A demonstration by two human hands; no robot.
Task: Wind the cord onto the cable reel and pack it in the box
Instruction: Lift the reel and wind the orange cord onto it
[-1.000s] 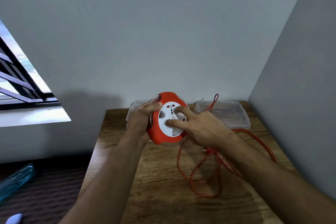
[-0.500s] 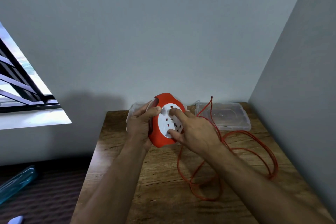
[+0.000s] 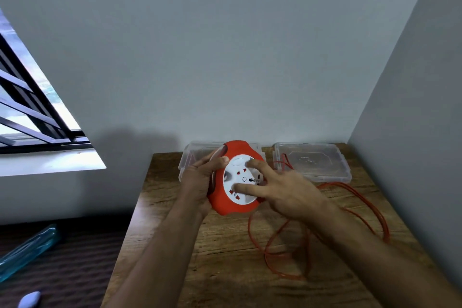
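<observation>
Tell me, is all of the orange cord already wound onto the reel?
No, long loops of the orange cord lie loose on the wooden table, right of the reel.

Both forearms reach forward to the round orange plastic cable reel with its white socket face (image 3: 237, 180). The left hand (image 3: 200, 182) grips its left rim, thumb curled over the front edge — the right hand (image 3: 287, 187) rests spread fingertips (image 3: 252, 164) on the white face.

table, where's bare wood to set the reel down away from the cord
Free: the near-left stretch of the table, under the left forearm, between its left edge and the orange cord. Crowded: the right half under cord loops, and the back edge with the clear box and its lid.
</observation>
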